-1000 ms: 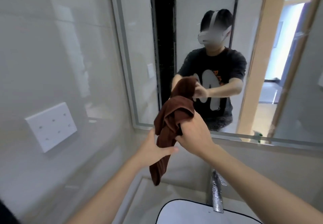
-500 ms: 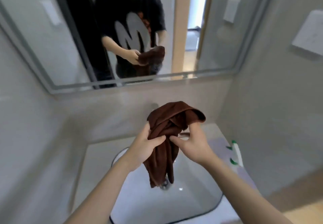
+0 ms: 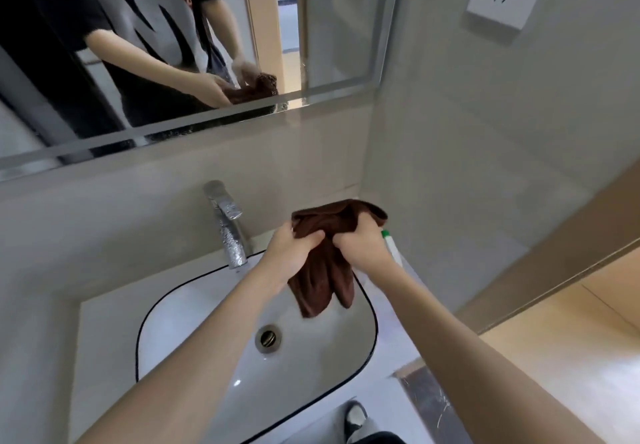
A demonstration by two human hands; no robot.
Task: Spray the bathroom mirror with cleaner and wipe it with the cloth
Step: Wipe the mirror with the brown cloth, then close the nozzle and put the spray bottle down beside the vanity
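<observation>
Left hand: I am gripping the bunched brown cloth, fingers curled into it.
Right hand: I am clutching the same cloth over the sink.
Mirror: hanging above.
Advice: I am best folding a flat pad before wiping.

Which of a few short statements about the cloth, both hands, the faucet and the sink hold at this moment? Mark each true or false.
1. Both hands grip the brown cloth. True: the left hand and the right hand hold it bunched between them.
2. The cloth is pressed against the mirror. False: it hangs over the sink.
3. Water runs from the faucet. False: no stream shows.
4. A spray bottle with a green tip lies behind the right hand. True.
5. The sink drain is covered by the cloth. False: the drain is in plain sight.
</observation>
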